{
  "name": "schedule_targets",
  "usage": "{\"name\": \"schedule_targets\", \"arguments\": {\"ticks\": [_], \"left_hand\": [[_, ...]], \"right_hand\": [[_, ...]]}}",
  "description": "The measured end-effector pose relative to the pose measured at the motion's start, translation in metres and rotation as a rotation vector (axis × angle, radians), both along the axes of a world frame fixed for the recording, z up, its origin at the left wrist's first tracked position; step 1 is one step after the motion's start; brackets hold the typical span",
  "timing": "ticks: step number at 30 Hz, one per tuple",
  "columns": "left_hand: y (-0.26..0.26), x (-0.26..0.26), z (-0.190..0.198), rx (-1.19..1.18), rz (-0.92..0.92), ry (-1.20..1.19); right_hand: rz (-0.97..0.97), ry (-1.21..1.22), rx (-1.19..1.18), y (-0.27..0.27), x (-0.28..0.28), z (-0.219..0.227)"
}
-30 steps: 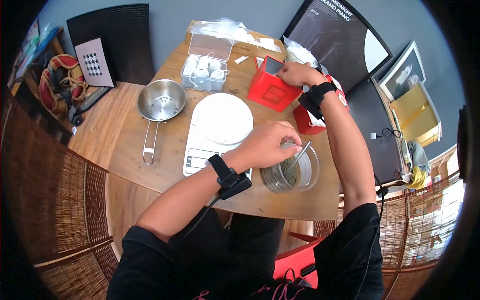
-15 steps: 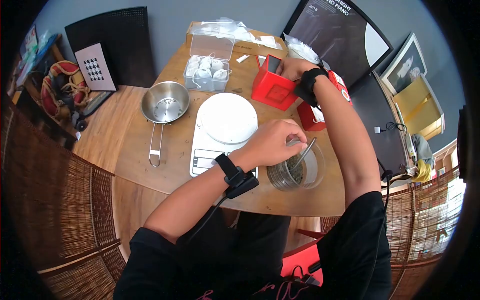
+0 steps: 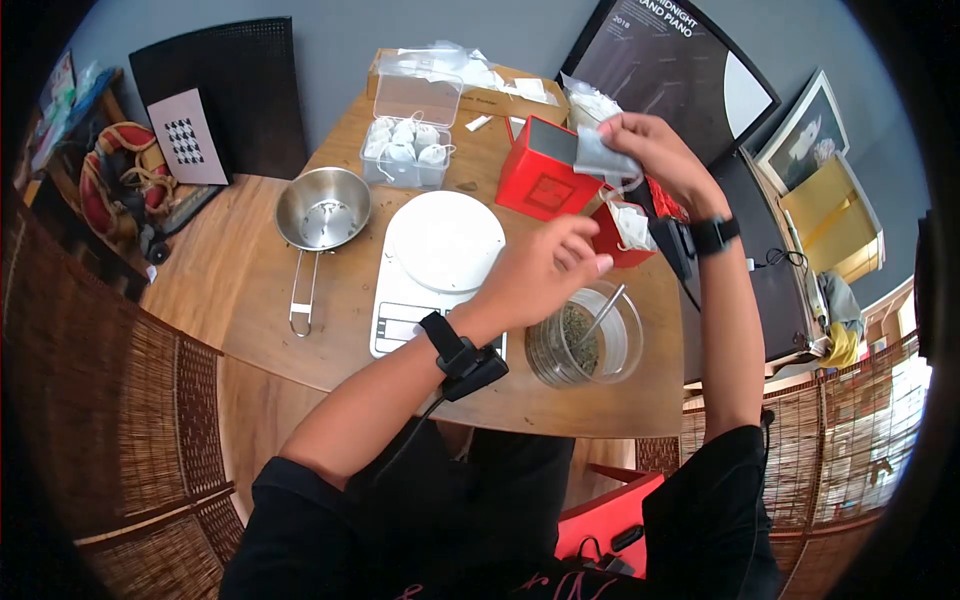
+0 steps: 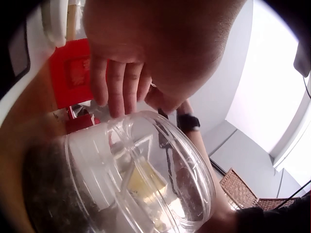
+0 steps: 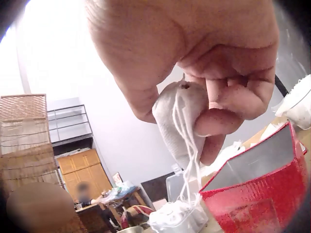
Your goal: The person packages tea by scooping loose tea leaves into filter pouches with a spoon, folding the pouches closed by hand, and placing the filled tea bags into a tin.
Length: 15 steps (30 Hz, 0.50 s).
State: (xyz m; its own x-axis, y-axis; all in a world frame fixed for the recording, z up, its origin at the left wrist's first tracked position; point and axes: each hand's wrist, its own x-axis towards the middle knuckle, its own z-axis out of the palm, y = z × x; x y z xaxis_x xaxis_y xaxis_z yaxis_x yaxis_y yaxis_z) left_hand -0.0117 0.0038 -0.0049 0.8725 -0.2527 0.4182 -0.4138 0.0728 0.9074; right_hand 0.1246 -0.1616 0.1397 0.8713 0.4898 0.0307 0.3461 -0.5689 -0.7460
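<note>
My right hand pinches a small white drawstring bag, held beside the mouth of the tall red box. Its white strings dangle below the fingers in the right wrist view, where the drawstring bag looks limp. Over the table, my left hand is empty, with fingers loosely extended. Just below and to the right of it stands a clear jar of dried green leaves, a metal spoon leaning in it. In the left wrist view the fingertips come close to the jar's rim.
A smaller red box of white bags stands behind the jar. To the left are a white kitchen scale, a steel pan with a few scraps, and a lidded plastic box of filled bags. A long cardboard box lies at the back.
My right hand has come out of the tall red box and moved right, now with a white drawstring bag. My left hand's fingers have spread and shifted slightly up, off the jar's rim.
</note>
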Motion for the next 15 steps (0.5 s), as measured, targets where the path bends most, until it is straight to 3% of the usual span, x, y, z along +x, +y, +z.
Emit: {"name": "schedule_targets", "arguments": {"ticks": [2, 6, 9, 10, 12, 15], "left_hand": [[-0.002, 0.004, -0.003, -0.218, 0.067, 0.011], [0.002, 0.008, 0.006, -0.460, -0.110, 0.200], [0.006, 0.006, 0.007, -0.401, -0.177, 0.169], [0.007, 0.007, 0.008, -0.402, -0.199, 0.182], [0.008, 0.009, 0.007, -0.418, -0.185, 0.190], [0.008, 0.011, 0.003, -0.461, -0.128, 0.180]], "right_hand": [[0.028, 0.000, 0.013, -0.012, -0.026, -0.008], [0.058, 0.093, 0.113, -0.023, -0.081, -0.021], [-0.027, 0.132, 0.336, -0.023, -0.107, -0.035], [-0.028, 0.130, 0.340, -0.025, -0.113, -0.040], [0.027, 0.058, 0.577, -0.030, -0.122, -0.052], [-0.011, 0.033, 0.566, -0.044, -0.126, -0.065]]}}
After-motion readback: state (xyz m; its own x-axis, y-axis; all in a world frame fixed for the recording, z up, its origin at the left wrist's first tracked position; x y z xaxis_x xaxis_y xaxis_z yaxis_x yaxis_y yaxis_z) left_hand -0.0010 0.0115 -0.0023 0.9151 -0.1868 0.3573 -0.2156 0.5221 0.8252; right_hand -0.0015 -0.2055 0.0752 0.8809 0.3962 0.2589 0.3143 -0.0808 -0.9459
